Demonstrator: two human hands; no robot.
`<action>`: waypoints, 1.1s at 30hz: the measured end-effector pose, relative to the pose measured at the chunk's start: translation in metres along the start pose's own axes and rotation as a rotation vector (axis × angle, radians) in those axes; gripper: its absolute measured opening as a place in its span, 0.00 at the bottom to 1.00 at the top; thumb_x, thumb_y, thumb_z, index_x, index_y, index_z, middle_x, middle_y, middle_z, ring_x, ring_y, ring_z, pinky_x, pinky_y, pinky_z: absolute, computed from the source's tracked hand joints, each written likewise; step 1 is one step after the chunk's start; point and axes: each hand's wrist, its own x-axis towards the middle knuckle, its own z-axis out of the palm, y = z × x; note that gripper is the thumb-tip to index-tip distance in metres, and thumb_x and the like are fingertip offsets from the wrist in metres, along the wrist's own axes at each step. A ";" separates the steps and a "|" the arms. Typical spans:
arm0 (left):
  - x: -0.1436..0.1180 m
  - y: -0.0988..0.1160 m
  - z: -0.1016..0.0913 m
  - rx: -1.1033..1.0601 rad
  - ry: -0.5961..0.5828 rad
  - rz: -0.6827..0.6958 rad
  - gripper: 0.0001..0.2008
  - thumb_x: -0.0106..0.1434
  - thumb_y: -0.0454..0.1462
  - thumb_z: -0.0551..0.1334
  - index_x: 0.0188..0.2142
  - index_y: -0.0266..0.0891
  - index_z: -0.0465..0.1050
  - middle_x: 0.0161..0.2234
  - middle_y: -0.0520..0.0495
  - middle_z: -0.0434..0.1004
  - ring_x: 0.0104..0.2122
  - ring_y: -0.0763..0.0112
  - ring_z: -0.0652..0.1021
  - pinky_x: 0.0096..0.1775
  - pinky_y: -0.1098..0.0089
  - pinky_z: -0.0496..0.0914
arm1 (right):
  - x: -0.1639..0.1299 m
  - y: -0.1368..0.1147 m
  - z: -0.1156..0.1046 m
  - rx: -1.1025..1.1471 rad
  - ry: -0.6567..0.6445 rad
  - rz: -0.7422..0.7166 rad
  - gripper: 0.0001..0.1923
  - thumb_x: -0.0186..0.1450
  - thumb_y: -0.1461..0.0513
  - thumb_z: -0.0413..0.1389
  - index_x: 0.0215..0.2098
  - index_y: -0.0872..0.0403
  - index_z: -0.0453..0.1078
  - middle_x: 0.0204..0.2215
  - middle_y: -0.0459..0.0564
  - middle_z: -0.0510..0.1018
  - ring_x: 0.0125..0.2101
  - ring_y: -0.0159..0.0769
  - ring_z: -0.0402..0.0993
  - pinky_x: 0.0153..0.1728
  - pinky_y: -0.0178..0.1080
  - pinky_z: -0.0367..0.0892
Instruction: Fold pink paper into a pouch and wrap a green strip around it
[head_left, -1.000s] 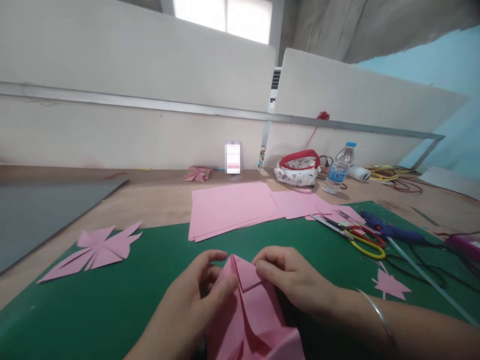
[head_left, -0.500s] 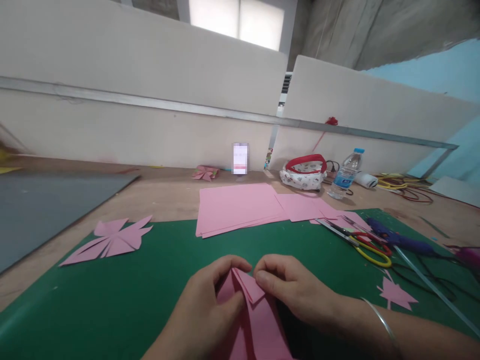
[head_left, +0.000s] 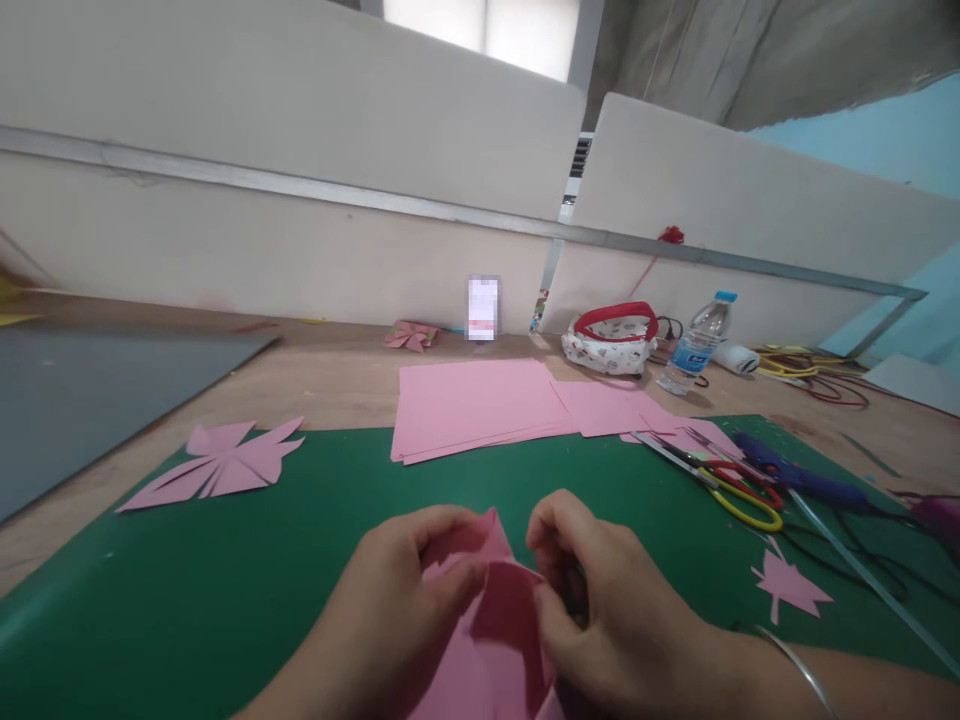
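My left hand [head_left: 397, 610] and my right hand [head_left: 607, 610] both pinch a folded piece of pink paper [head_left: 491, 620] low in the middle, over the green cutting mat [head_left: 225, 590]. The paper's top point shows between my thumbs; its lower part runs off the bottom edge. A thin bangle sits on my right wrist.
A stack of pink sheets [head_left: 472, 405] lies at the mat's far edge. A cut pink shape [head_left: 217, 465] is at left, a small pink scrap [head_left: 787, 582] at right. Scissors [head_left: 720, 478], a blue glue gun [head_left: 795, 472], a water bottle [head_left: 694, 345] and a pouch [head_left: 611, 340] stand right.
My hands have turned the paper: the small folded flap at its top is gone from sight and the fold now opens between my thumbs. My right hand curled in closer.
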 end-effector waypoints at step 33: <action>-0.009 0.009 0.000 -0.226 -0.150 0.067 0.15 0.46 0.35 0.54 0.34 0.43 0.73 0.34 0.52 0.79 0.36 0.63 0.77 0.37 0.67 0.69 | 0.009 -0.005 -0.001 0.262 -0.185 0.215 0.05 0.60 0.67 0.49 0.32 0.54 0.66 0.27 0.44 0.73 0.28 0.30 0.66 0.28 0.32 0.60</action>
